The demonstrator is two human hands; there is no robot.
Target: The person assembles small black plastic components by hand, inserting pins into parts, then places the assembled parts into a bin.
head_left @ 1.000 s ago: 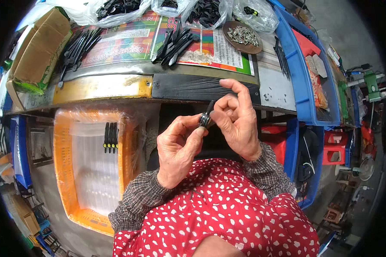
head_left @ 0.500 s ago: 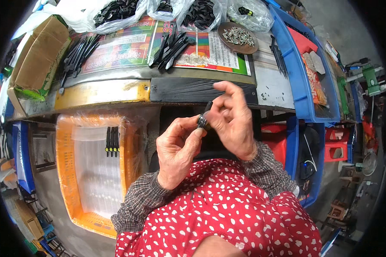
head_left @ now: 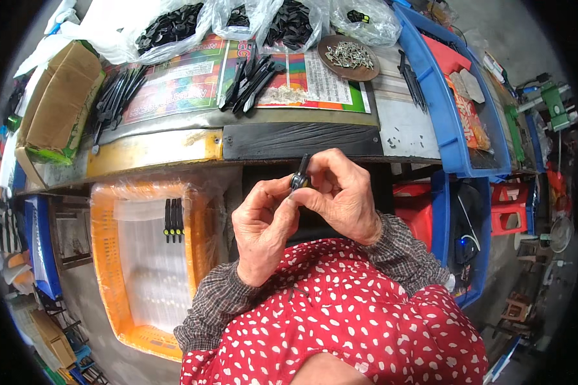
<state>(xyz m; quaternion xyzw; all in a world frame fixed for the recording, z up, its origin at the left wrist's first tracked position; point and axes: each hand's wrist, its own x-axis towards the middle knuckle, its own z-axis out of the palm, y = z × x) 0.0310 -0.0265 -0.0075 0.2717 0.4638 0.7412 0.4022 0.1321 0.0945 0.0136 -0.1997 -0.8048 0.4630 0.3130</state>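
In front of my lap, my left hand (head_left: pixel 263 221) is closed, thumb and forefinger pinching a small black plastic part (head_left: pixel 300 178) with a rounded joint and a short arm pointing up. My right hand (head_left: pixel 345 199) is closed on the same part from the other side, its thumb pressed against the lower end. My fingertips hide much of it. On the bench ahead lie a pile of long black plastic pieces (head_left: pixel 253 83) and a brown dish (head_left: pixel 327 59) of small shiny metal fasteners (head_left: pixel 353 54).
Below left, an orange plastic-lined crate (head_left: pixel 103 256) holds several black pieces with yellow dots (head_left: pixel 173 221). Bags of black parts (head_left: pixel 173 29) line the bench's far side. A cardboard box (head_left: pixel 61 102) stands left; a blue tray (head_left: pixel 453 128) stands right. More black strips (head_left: pixel 117 96) lie near the box.
My right hand has come down and inward, its raised fingers curling so that the thumb now presses on the black part. The left hand keeps its pinch. The view has shifted slightly.
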